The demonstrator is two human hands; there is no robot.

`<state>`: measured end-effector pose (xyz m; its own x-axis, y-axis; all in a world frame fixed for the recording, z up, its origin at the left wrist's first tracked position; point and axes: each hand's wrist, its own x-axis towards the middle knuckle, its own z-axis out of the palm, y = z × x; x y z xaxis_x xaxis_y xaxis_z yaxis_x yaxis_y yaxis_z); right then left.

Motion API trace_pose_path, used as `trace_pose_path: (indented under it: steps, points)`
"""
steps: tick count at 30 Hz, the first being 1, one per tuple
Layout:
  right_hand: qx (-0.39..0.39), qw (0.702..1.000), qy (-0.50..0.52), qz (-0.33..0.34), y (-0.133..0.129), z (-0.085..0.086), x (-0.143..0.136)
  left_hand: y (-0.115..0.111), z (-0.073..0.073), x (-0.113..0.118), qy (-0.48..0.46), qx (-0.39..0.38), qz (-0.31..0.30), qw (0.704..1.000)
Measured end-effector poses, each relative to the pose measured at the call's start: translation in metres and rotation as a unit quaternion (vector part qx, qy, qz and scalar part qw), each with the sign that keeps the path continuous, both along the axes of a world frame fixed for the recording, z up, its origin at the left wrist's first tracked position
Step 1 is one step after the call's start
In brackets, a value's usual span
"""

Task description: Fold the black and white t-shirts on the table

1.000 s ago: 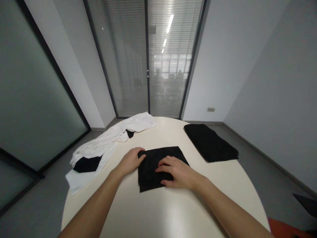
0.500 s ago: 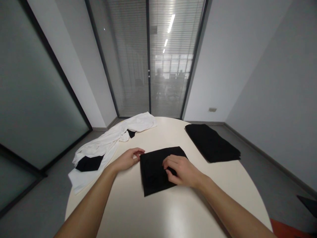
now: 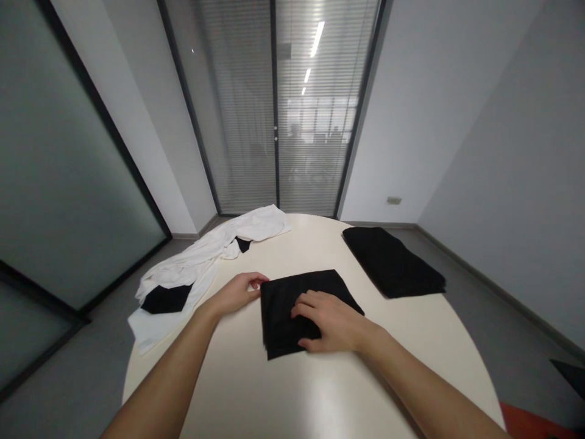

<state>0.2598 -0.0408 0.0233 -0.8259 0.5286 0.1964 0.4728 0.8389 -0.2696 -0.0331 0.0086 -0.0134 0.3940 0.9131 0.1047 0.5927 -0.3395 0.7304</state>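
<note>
A folded black cloth (image 3: 286,299) lies flat on the round cream table (image 3: 256,396), its layers showing along the left edge. My right hand (image 3: 326,320) rests on top of it, palm down, with thumb and fingers apart. At the cloth's far left corner is my left hand (image 3: 240,292), fingers loosely bent and fingertips touching the edge. There is a gap between its thumb and fingers. The exact kind of black cloth item cannot be made out.
A stack of folded black cloth (image 3: 393,262) lies at the table's right side. Along the left edge spreads a crumpled white cloth (image 3: 192,259) with black patches (image 3: 167,299) showing. Behind the table stand a glass partition with blinds (image 3: 242,122) and a white wall (image 3: 411,122).
My right hand has opened from a bent-finger pose and spread over the cloth, moving slightly toward me. The cloth's right part lies flatter and wider. My left hand has hardly moved.
</note>
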Motion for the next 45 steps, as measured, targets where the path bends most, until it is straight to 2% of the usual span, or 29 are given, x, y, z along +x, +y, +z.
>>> trace_pose_path:
  steps: [8, 12, 18, 22, 25, 28, 32, 36, 39, 41, 45]
  points:
    - [0.048, 0.998, 0.016, -0.024, 0.014, -0.017, 0.008, 0.003, -0.009, 0.011, 0.013, 0.077, 0.091, 0.993]
    - [0.047, 0.999, 0.014, -0.019, 0.018, -0.016, 0.014, 0.003, -0.01, 0.014, 0.011, 0.087, 0.096, 0.992]
    - [0.106, 0.994, -0.012, -0.039, 0.021, -0.017, 0.007, 0.001, -0.01, 0.016, 0.004, 0.084, 0.089, 0.993]
    - [0.111, 0.991, 0.022, -0.077, 0.021, -0.022, 0.003, 0.003, -0.014, 0.014, 0.008, 0.1, 0.083, 0.992]
    - [0.136, 0.985, 0.057, -0.089, 0.023, -0.026, 0.005, 0.007, -0.021, 0.015, 0.014, 0.102, 0.104, 0.989]
    - [0.179, 0.979, 0.062, -0.072, 0.026, -0.031, 0.006, 0.011, -0.026, 0.017, 0.017, 0.107, 0.126, 0.986]
    - [0.211, 0.977, 0.018, -0.023, 0.028, -0.034, 0.006, 0.012, -0.029, 0.018, 0.013, 0.108, 0.136, 0.985]
    - [0.218, 0.976, -0.013, 0.006, 0.027, -0.034, 0.004, 0.008, -0.022, 0.021, -0.006, 0.098, 0.16, 0.982]
    - [0.244, 0.969, -0.02, 0.021, 0.027, -0.035, 0.003, 0.002, -0.013, 0.03, -0.022, 0.138, 0.196, 0.971]
    - [0.269, 0.962, -0.02, 0.034, 0.028, -0.037, 0.003, -0.003, -0.007, 0.04, -0.012, 0.186, 0.177, 0.966]
    - [0.305, 0.95, -0.017, 0.07, 0.028, -0.039, 0.003, -0.018, -0.003, 0.059, 0.075, 0.221, 0.073, 0.97]
